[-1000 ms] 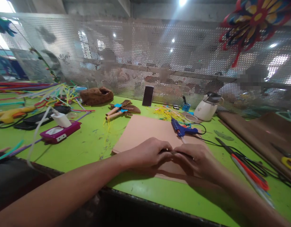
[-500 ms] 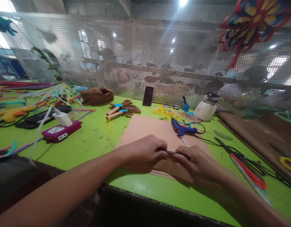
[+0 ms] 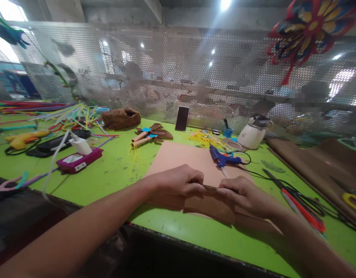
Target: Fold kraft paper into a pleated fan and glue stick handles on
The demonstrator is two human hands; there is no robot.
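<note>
Above the near part of a tan sheet (image 3: 180, 160), my left hand (image 3: 185, 179) and my right hand (image 3: 243, 195) face each other. Fingers and thumbs of both are closed on the top edge of a thin brown sheet (image 3: 211, 189), which looks like paper or foam. Only a narrow dark rim of it shows plainly between the fingertips; its lower extent blends with shadow. A blue glue gun (image 3: 222, 156) rests on the tan sheet just beyond my right hand, its glue stick pointing toward me.
Scissors with red handles (image 3: 303, 210) and a black cable lie at right, near brown folded material (image 3: 299, 158). A cream jug (image 3: 253, 133), yellow shreds (image 3: 199, 137), a phone (image 3: 182, 118) and brown feathered pieces (image 3: 159, 133) stand or lie behind. Left is a purple power strip (image 3: 79, 159).
My hands have drawn slightly apart along the brown edge, and more of it shows between them. The sheet below appears tilted more toward me. The view has shifted slightly.
</note>
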